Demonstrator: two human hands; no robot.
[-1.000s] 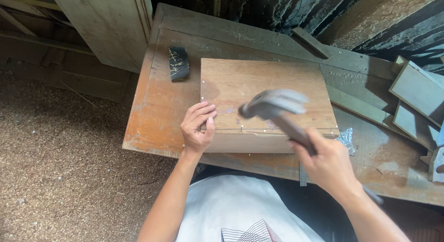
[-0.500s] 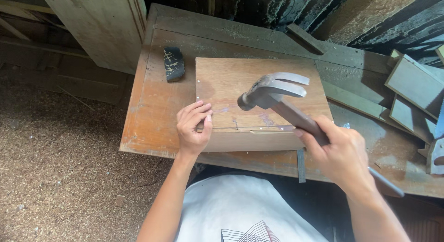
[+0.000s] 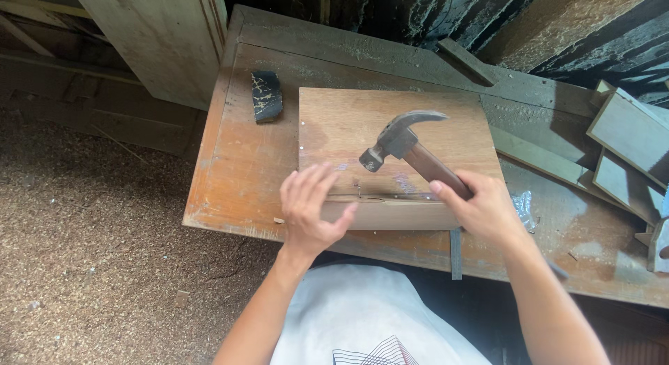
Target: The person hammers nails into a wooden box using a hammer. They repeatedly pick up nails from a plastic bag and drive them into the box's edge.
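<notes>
I see my right hand [image 3: 488, 211] w/ fingers wrapped tight round a hammer [image 3: 408, 145], its head up over the wooden box [image 3: 390, 138]. The box sits mid worktop [image 3: 237, 170]. My left hand [image 3: 306, 208] rests on the box's near edge, fingers spread wide & flat, holding nothing. A black block [image 3: 266, 95] lies far left of the box.
</notes>
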